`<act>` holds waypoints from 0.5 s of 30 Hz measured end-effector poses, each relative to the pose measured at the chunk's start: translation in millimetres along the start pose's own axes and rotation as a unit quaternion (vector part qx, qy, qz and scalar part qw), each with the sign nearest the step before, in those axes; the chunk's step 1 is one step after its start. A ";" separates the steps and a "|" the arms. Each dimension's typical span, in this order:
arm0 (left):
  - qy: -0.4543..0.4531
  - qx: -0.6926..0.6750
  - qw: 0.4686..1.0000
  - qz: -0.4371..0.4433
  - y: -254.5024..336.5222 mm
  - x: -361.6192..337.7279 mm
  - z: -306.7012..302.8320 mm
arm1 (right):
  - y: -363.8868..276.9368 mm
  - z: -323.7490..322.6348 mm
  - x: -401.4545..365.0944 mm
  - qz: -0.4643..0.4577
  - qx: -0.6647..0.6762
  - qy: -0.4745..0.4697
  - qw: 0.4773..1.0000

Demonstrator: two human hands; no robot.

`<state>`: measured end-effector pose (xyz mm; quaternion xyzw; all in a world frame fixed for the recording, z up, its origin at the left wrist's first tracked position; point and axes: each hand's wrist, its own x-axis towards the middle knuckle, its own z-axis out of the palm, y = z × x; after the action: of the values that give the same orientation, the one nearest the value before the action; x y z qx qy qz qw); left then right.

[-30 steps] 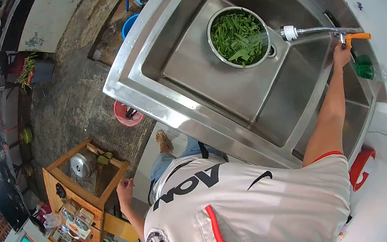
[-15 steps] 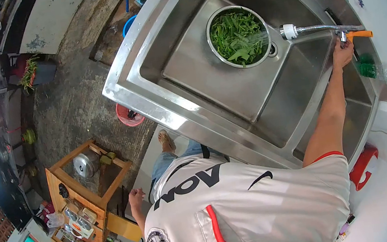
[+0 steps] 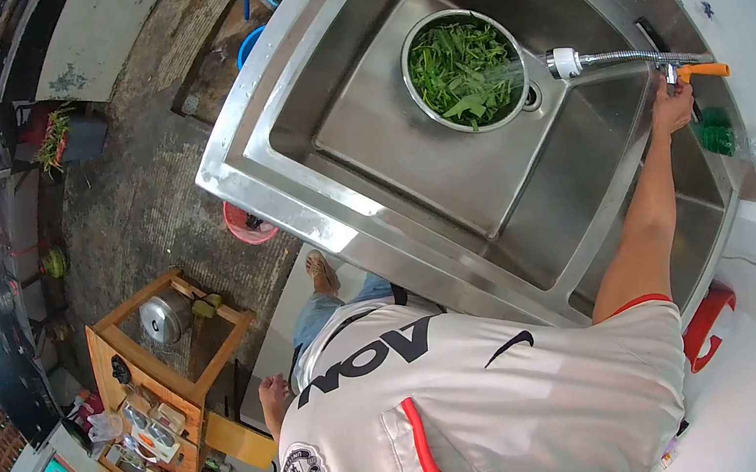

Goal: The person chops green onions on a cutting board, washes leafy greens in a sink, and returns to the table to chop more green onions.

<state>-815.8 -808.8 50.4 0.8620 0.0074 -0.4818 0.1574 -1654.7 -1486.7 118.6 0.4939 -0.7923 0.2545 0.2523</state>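
My right hand (image 3: 672, 107) reaches out to the wall end of the sink, its fingers closed around the faucet (image 3: 672, 74) beside the orange lever handle (image 3: 704, 72). From there a flexible metal spout (image 3: 626, 55) with a white-collared head (image 3: 563, 62) points over a round metal bowl (image 3: 414, 97). Water sprays from the head onto chopped leafy greens (image 3: 463, 74) in the bowl. The bowl stands in the large basin of the steel sink (image 3: 417, 170). My left hand (image 3: 274, 393) hangs low by my side, fingers loosely curled, with nothing visible in it.
A green plastic bottle (image 3: 720, 134) lies by the faucet. On the floor are a pink bucket (image 3: 247, 223) and a blue tub (image 3: 249, 45). A wooden frame table (image 3: 144, 367) with a metal pot (image 3: 163, 316) stands left of me. A red object (image 3: 709, 327) is right of the sink.
My left hand has shifted slightly down and closer to my body. My right hand stays at the faucet, and water still runs onto the greens.
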 end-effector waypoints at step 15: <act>-0.001 0.057 0.998 0.032 41.2 -6.0 0.1 | -0.6 -2.1 -0.9 -0.003 -0.015 -0.005 1.000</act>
<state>-812.4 -847.1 66.2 0.8689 -0.0478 -0.4769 0.1237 -1653.4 -1485.0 119.7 0.4938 -0.7956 0.2397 0.2565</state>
